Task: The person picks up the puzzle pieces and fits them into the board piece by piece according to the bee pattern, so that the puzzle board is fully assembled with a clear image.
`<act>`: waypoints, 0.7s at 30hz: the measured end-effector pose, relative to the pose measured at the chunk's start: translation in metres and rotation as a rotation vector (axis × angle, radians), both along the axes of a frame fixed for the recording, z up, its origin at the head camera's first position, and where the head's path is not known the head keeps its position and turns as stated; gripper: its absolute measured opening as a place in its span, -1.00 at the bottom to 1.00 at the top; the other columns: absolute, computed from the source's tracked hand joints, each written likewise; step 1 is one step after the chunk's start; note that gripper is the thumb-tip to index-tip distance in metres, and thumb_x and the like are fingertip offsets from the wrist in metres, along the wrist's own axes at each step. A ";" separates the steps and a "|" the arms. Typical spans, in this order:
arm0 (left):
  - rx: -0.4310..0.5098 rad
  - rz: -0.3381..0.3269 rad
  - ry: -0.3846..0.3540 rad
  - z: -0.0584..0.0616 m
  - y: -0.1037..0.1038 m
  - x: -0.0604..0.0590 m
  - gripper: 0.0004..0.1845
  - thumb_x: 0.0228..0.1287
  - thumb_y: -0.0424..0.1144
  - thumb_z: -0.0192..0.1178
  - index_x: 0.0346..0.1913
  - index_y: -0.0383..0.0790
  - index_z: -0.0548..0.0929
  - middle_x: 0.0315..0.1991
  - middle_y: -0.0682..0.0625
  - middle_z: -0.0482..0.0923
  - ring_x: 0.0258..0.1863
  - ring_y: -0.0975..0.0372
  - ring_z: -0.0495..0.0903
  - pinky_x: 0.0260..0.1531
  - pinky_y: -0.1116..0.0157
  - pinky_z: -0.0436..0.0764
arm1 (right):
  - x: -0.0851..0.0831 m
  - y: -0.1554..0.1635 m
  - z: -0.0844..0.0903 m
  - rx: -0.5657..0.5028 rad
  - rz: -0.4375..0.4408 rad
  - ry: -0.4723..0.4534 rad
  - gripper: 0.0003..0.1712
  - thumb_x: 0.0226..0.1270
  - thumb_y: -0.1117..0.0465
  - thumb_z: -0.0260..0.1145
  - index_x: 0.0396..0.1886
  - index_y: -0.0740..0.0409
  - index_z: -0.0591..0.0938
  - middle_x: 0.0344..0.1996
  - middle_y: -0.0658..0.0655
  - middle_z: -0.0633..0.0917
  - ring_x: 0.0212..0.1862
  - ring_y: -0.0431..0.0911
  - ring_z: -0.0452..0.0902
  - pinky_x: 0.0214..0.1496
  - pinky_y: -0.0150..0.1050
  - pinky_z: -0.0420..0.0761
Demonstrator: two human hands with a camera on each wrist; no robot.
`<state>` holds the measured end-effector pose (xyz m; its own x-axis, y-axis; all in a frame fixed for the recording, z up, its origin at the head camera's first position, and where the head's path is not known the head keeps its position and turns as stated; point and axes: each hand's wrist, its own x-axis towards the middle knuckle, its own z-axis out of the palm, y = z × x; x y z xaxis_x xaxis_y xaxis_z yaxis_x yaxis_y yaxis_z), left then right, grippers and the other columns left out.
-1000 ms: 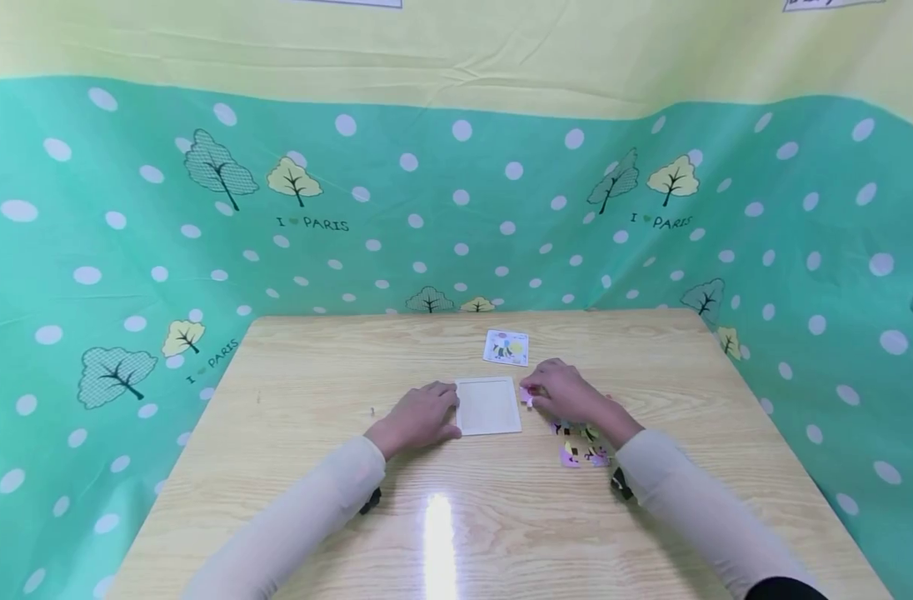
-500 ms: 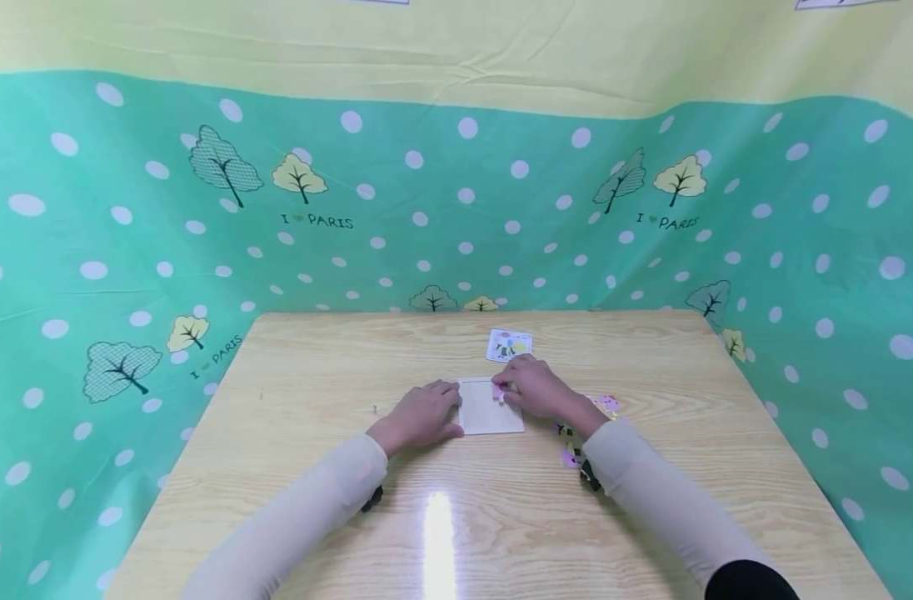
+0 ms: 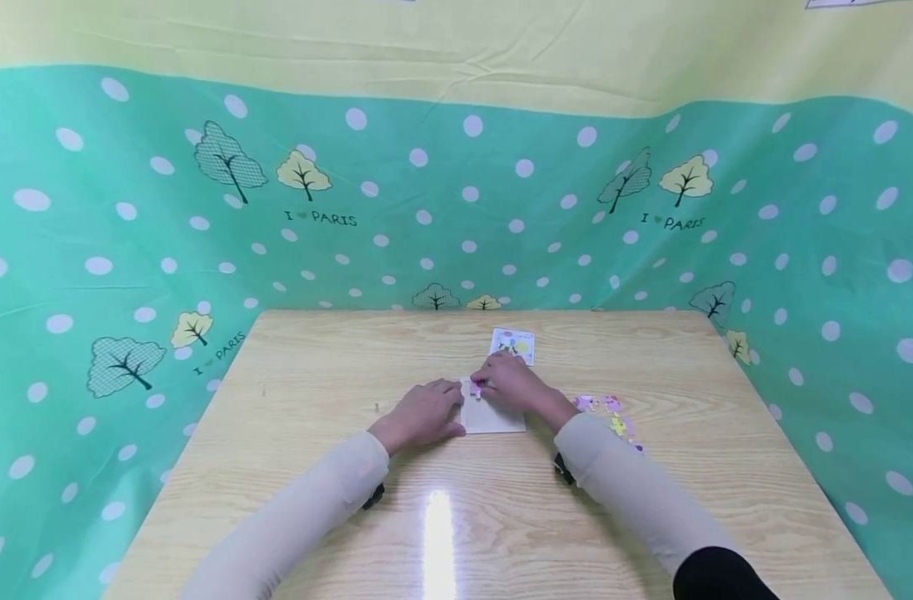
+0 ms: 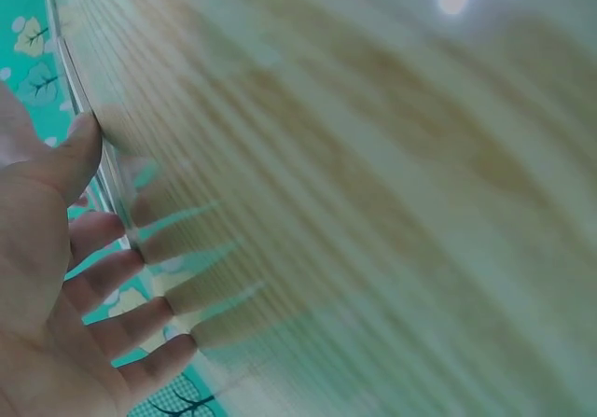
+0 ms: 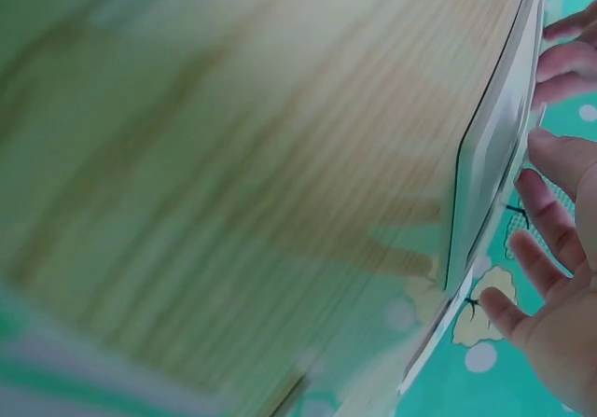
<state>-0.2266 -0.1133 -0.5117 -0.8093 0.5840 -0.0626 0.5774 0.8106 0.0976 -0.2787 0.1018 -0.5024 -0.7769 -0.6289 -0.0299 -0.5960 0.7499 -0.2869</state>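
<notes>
The left hand [image 3: 421, 414] rests flat, fingers relaxed, against the puzzle tray [image 3: 494, 417]. The right hand [image 3: 511, 383] pinches a pink puzzle piece [image 3: 475, 387] over the tray's far corner; loose pieces [image 3: 609, 412] lie beside its forearm.

Counter [image 3: 314, 467]: pale wood grain, glossy (a light glare near its front edge)
Walls [image 3: 127, 208]: green dotted cloth, yellow above

The right hand [image 3: 511, 385] covered part of the white tray [image 3: 494, 418] and most of the small pink piece [image 3: 475, 388]. The picture on the card [image 3: 513, 345] was too small to read. Both wrist views were blurred.
</notes>
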 end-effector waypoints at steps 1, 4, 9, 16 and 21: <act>0.002 0.001 0.000 0.000 0.000 0.000 -0.34 0.28 0.27 0.28 0.25 -0.13 0.60 0.42 -0.13 0.47 0.41 -0.01 0.46 0.31 -0.01 0.58 | -0.001 -0.002 0.000 0.006 0.004 0.003 -0.63 0.43 0.07 0.35 0.19 -0.02 0.70 0.06 0.06 0.73 0.23 0.03 0.52 0.37 0.10 0.48; 0.005 0.000 0.000 0.001 0.000 0.001 -0.33 0.28 0.27 0.29 0.26 -0.14 0.60 0.41 -0.14 0.48 0.41 -0.01 0.47 0.30 -0.03 0.59 | -0.002 -0.007 0.000 0.015 0.016 0.018 -0.65 0.42 0.09 0.36 0.16 -0.02 0.71 0.05 0.05 0.75 0.24 0.04 0.52 0.40 0.10 0.46; 0.007 0.000 0.000 0.000 0.001 0.000 -0.34 0.29 0.26 0.29 0.26 -0.14 0.59 0.41 -0.13 0.48 0.40 0.00 0.47 0.30 -0.01 0.59 | -0.002 -0.012 -0.001 0.029 0.011 0.015 -0.65 0.42 0.09 0.36 0.16 -0.02 0.71 0.05 0.04 0.74 0.26 0.02 0.52 0.45 0.08 0.43; -0.013 -0.011 0.007 0.000 0.001 -0.001 -0.34 0.29 0.27 0.27 0.25 -0.13 0.59 0.41 -0.13 0.48 0.41 0.01 0.47 0.33 0.03 0.57 | -0.002 -0.013 -0.001 0.032 0.000 0.017 -0.65 0.41 0.09 0.38 0.15 -0.03 0.72 0.05 0.04 0.73 0.25 0.02 0.52 0.44 0.08 0.43; -0.016 -0.020 0.033 0.000 0.000 -0.001 -0.34 0.28 0.28 0.28 0.23 -0.14 0.61 0.38 -0.13 0.51 0.38 0.02 0.49 0.29 0.05 0.61 | -0.002 -0.014 -0.003 0.040 0.012 0.052 -0.69 0.40 0.08 0.38 0.10 -0.04 0.74 0.03 0.04 0.73 0.22 0.03 0.53 0.40 0.09 0.47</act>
<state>-0.2275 -0.1136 -0.5118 -0.7994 0.5990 -0.0459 0.5960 0.8004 0.0650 -0.2808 0.0874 -0.5055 -0.7704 -0.6374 -0.0146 -0.6186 0.7527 -0.2253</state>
